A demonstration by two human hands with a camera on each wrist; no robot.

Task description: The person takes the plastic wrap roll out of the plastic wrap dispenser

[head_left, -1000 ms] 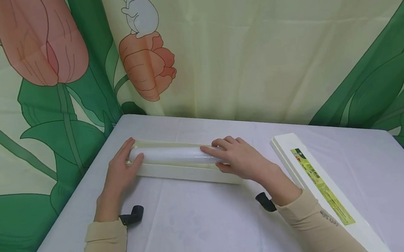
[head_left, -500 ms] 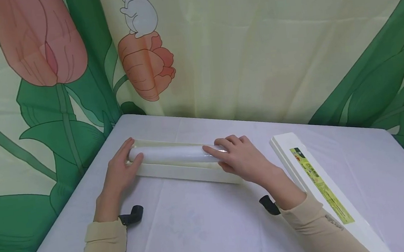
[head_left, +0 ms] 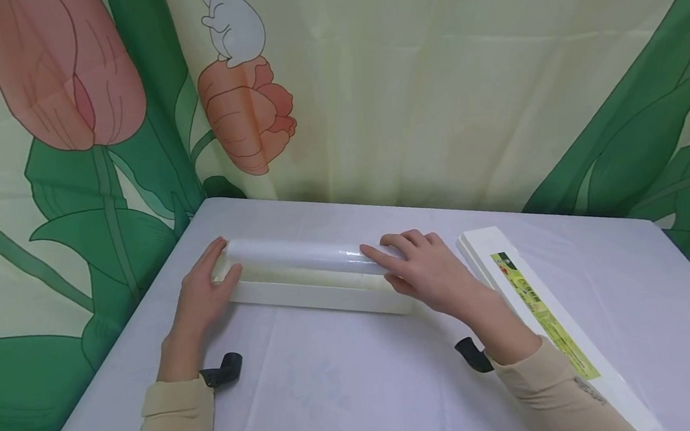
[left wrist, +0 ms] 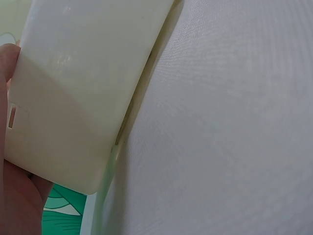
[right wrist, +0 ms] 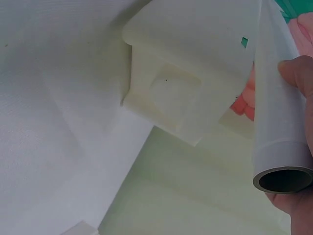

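Over the tabletop (head_left: pixel 335 387), the left hand (head_left: pixel 200 291) gripped the box (head_left: pixel 321 300); the right hand (head_left: pixel 433 275) pinched the roll (head_left: pixel 305 256), probably stiff but slick, best held near its ends.

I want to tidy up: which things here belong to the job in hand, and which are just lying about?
In the job:
white roll, held by the right hand
open white box, held by the left hand

Probably not:
labelled white piece, possibly the box's cover
printed backdrop
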